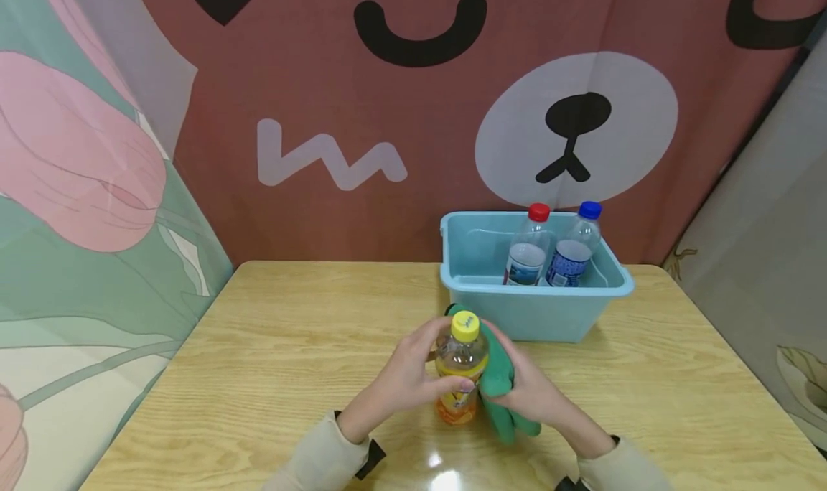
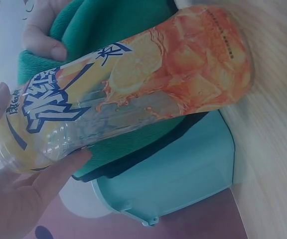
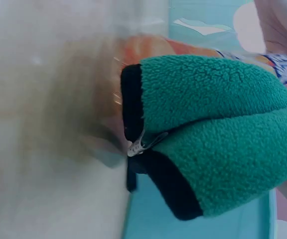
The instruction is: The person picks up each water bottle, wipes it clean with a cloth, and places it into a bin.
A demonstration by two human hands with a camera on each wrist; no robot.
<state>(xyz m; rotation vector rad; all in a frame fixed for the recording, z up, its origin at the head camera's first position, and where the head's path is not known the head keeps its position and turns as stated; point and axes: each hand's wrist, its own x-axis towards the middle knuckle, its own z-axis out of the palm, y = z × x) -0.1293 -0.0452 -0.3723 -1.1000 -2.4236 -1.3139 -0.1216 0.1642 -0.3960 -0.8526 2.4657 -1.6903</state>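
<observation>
A plastic drink bottle (image 1: 457,410) with a yellow cap (image 1: 465,326) and an orange-and-yellow label stands upright over the table, close to its surface. My left hand (image 1: 410,372) grips its upper part from the left, thumb across the front. On the other side, my right hand (image 1: 530,387) holds a folded green towel (image 1: 497,365) against the bottle. Dark edging and a small tag show on the towel (image 3: 218,99) in the right wrist view. In the left wrist view the bottle label (image 2: 133,64) shows a lemon slice and blue lettering.
Behind the hands stands a light blue plastic bin (image 1: 536,315) on the wooden table (image 1: 310,333). Inside it are a red-capped bottle (image 1: 526,254) and a blue-capped bottle (image 1: 571,254). A printed bear curtain (image 1: 323,218) hangs along the table's back edge.
</observation>
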